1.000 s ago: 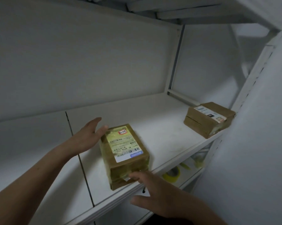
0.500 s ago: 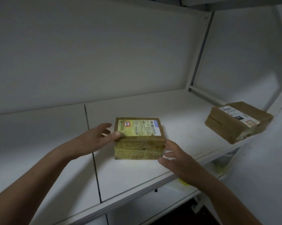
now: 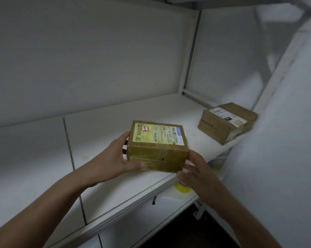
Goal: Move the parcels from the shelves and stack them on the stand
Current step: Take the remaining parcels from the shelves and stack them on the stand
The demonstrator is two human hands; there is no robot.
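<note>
Brown cardboard, oblong, bound over in clear tape, a yellowed shipping label on its top face: the near parcel [image 3: 156,151]. We find it at the front edge of the white shelf [image 3: 115,187], level, held between both hands. Whether its underside is clear of the board we cannot tell.

Left hand [image 3: 118,159]: wrapped round the near parcel's left end, thumb along the lower front face, fingers out of sight behind.

Right hand [image 3: 200,173]: half-open, fingers laid up the right end, thumb tucked at the lower near corner. We judge that a clamp from both ends suits slick tape, which one hand might let slip, and it keeps the label upward.

Second brown cardboard parcel [image 3: 226,122], white label on top: further right on the same shelf, well apart, skewed, beside the pale right wall [image 3: 285,140]. Not yet taken, we judge.

Yellow roll of tape [image 3: 182,188]: on the lower shelf [image 3: 169,199], just beneath the right hand and partly hidden.

Obstructions: the way back toward us looks free, though the right wall stands close to the right forearm. The stand is not in view.
</note>
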